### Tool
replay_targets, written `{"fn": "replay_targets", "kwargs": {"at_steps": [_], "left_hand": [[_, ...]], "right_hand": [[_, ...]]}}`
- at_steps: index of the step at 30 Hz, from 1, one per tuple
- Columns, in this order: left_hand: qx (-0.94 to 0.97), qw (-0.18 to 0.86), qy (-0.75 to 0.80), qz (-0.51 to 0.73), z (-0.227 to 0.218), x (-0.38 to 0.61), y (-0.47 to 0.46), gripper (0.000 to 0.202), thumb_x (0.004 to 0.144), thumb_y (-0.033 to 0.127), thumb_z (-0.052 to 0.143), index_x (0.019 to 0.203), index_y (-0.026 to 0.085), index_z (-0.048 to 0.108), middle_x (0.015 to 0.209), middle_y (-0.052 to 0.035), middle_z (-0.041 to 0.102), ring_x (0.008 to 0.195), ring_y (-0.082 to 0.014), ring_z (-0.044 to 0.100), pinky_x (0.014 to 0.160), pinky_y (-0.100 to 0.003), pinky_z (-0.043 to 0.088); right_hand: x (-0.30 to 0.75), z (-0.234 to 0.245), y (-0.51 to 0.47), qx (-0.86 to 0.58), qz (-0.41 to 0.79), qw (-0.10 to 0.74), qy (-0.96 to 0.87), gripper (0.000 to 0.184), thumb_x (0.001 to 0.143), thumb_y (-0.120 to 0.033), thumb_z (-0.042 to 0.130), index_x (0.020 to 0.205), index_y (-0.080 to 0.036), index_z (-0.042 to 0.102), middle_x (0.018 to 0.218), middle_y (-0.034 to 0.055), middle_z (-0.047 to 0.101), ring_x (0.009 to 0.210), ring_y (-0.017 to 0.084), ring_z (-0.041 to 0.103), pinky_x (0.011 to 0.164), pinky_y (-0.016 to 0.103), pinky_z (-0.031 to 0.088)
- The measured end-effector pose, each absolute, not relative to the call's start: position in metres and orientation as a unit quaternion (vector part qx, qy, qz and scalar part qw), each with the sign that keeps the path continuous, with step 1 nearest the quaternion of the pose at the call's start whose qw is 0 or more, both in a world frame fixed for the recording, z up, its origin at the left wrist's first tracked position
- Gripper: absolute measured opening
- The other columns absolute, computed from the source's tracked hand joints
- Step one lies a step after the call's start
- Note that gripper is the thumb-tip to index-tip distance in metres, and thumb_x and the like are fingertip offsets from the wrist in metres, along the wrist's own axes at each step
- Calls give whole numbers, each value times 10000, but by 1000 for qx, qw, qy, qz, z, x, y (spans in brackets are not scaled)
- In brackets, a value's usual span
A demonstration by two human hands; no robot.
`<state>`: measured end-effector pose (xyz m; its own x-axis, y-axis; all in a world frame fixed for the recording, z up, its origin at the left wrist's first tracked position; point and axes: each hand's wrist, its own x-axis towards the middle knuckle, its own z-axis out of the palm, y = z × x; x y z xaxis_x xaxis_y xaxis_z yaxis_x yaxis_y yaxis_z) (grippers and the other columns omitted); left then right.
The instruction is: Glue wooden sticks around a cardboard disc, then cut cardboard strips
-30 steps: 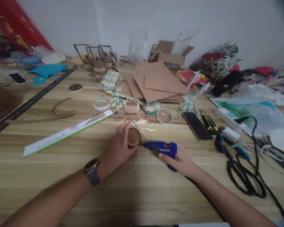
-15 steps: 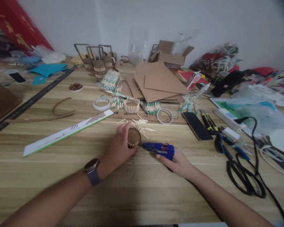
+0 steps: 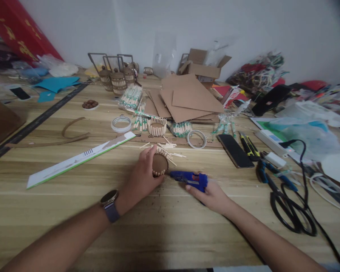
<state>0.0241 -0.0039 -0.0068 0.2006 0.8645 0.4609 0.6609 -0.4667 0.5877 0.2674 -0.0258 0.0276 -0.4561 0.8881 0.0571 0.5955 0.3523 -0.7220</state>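
My left hand (image 3: 144,169), with a watch on its wrist, is closed around the left side of a round brown cardboard piece (image 3: 160,164) edged with short wooden sticks. My right hand (image 3: 211,194) grips a blue hot glue gun (image 3: 188,178) by its handle. The gun's nozzle points left and meets the lower right rim of the cardboard piece; whether it touches cannot be made out. Loose wooden sticks (image 3: 178,155) lie just beyond the piece. A similar ring of upright sticks (image 3: 157,127) stands farther back.
A white strip with a green edge (image 3: 82,160) lies at left. Tape rolls (image 3: 197,139), a phone (image 3: 235,151), a yellow cutter (image 3: 249,146) and black-handled scissors (image 3: 293,211) lie at right. Cardboard sheets (image 3: 191,94) and finished lidded pots (image 3: 119,83) stand behind. A cord trails from the glue gun.
Both hands, the cardboard piece and the glue gun keep almost the same place. The whole view has shifted very slightly.
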Motion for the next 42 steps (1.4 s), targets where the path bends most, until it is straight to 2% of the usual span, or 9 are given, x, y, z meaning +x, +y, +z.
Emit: {"fn": "replay_targets", "kwargs": {"at_steps": [3, 8, 14, 19, 25, 36, 42], "left_hand": [[764, 135, 500, 386, -6, 24, -4, 974, 735, 121, 712, 1531, 257, 168, 1478, -162, 396, 1425, -351, 372, 1167, -585, 341], [762, 135, 502, 385, -6, 24, -4, 989, 728, 115, 723, 1530, 271, 165, 1469, -156, 404, 1413, -346, 390, 1161, -584, 355], [763, 134, 500, 386, -6, 24, -4, 990, 719, 113, 742, 1526, 244, 183, 1468, -169, 409, 1412, -352, 388, 1163, -578, 350], [765, 127, 501, 384, -6, 24, -4, 995, 719, 107, 732, 1529, 246, 172, 1465, -172, 408, 1409, -350, 391, 1158, -578, 358], [766, 118, 500, 385, -7, 24, -4, 981, 727, 123, 728, 1526, 258, 175, 1476, -171, 385, 1412, -355, 379, 1150, -587, 365], [767, 118, 502, 382, -6, 24, -4, 965, 733, 142, 745, 1516, 251, 191, 1483, -183, 363, 1415, -366, 371, 1143, -588, 369], [766, 119, 505, 379, -7, 24, -5, 1028, 697, 114, 763, 1521, 278, 170, 1487, -170, 350, 1424, -371, 355, 1140, -592, 375]], "right_hand": [[267, 28, -26, -459, 323, 231, -795, 362, 927, -471, 537, 1021, -201, 759, 943, 85, 768, 860, 259, 698, 835, 375, 547], [267, 27, -26, -464, 328, 228, -791, 350, 926, -456, 537, 1016, -193, 749, 935, 78, 772, 820, 239, 700, 784, 344, 553], [267, 26, -25, -465, 312, 233, -795, 338, 919, -441, 543, 1025, -202, 757, 976, 81, 777, 869, 247, 703, 795, 343, 557], [266, 27, -25, -464, 309, 235, -796, 322, 917, -437, 540, 1000, -210, 753, 929, 70, 776, 809, 234, 691, 787, 345, 558], [268, 24, -25, -464, 301, 230, -801, 336, 928, -454, 540, 1029, -218, 757, 974, 79, 772, 877, 252, 689, 819, 360, 548], [269, 21, -26, -465, 283, 231, -806, 327, 925, -451, 539, 973, -214, 759, 927, 84, 763, 852, 247, 681, 802, 351, 531], [268, 21, -28, -505, 294, 273, -764, 337, 896, -476, 563, 981, -203, 742, 910, 86, 758, 826, 252, 685, 734, 342, 545]]}}
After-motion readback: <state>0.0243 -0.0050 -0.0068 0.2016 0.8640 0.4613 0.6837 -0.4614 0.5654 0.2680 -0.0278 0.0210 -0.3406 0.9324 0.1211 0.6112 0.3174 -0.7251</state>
